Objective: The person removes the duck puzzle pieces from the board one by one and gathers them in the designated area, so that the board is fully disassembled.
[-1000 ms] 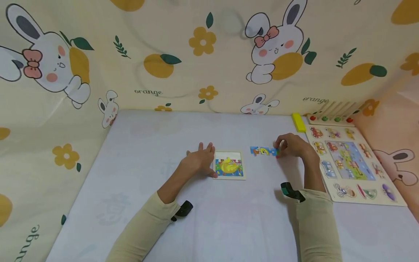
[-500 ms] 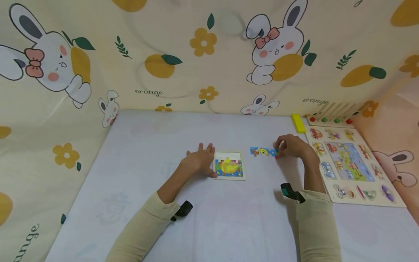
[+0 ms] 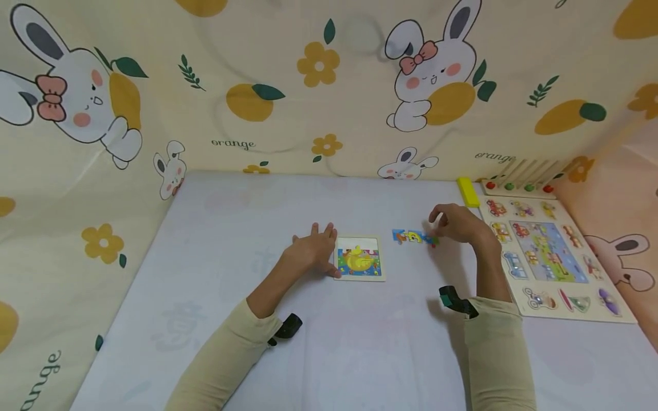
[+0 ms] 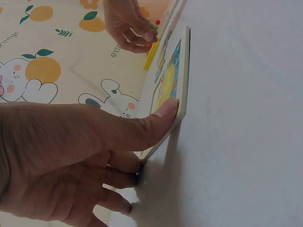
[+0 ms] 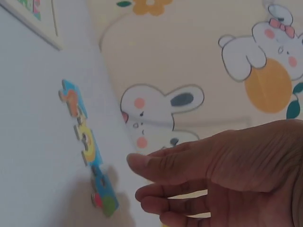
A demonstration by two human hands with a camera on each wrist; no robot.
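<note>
In the head view, a small square jigsaw board (image 3: 360, 279) with a yellow duck picture lies mid-table, its top strip bare. My left hand (image 3: 311, 251) rests along its left side with fingers spread. The left wrist view shows the thumb (image 4: 163, 113) pressing on the frame's corner and the index finger at its edge. A row of three jigsaw pieces (image 3: 413, 236), blue with orange, yellow and green parts, lies right of the board. My right hand (image 3: 456, 222) hovers just beyond the row's right end. In the right wrist view its fingers are loosely bent around nothing, apart from the pieces (image 5: 87, 142).
At the right lies a large wooden picture board (image 3: 570, 299) with vehicle and toy shapes. Behind it stands a rack (image 3: 520, 188) with sticks and red and green beads. A yellow block (image 3: 468, 192) lies beside it. Patterned cloth (image 3: 277, 125) walls the table's back.
My right hand has let go of the rightmost jigsaw piece and risen slightly away from it. That piece now sits against the others in the row. The left hand has stayed put.
</note>
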